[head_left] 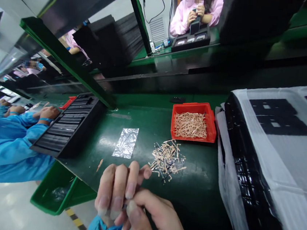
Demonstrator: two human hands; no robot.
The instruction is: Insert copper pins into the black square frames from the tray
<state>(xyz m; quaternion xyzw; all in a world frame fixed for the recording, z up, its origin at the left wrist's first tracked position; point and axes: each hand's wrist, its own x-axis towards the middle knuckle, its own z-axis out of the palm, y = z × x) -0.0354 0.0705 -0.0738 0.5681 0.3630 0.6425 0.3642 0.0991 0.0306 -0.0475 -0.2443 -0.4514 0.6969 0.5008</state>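
My left hand (pixel 119 188) is held up over the front edge of the green table, its fingers curled and pressed towards my right hand (pixel 154 215). The thumb and forefinger of my right hand pinch close against the left fingertips. Whatever lies between them is too small and hidden to name. Beyond my hands, a loose pile of small beige and dark strips (pixel 167 158) lies on the table. Behind it stands a red bin (pixel 211 132) holding many beige strips (pixel 191 124). A flat clear plastic bag (pixel 125 142) lies left of the pile.
A black tray (pixel 68 126) stands at the left beside a person in blue sleeves (pixel 10 144). Below it is a green bin (pixel 52 192). Plastic-wrapped black trays (pixel 270 149) fill the right. Across the bench, a person in pink (pixel 180 17) holds a dark object. A green post (pixel 68 62) slants at left.
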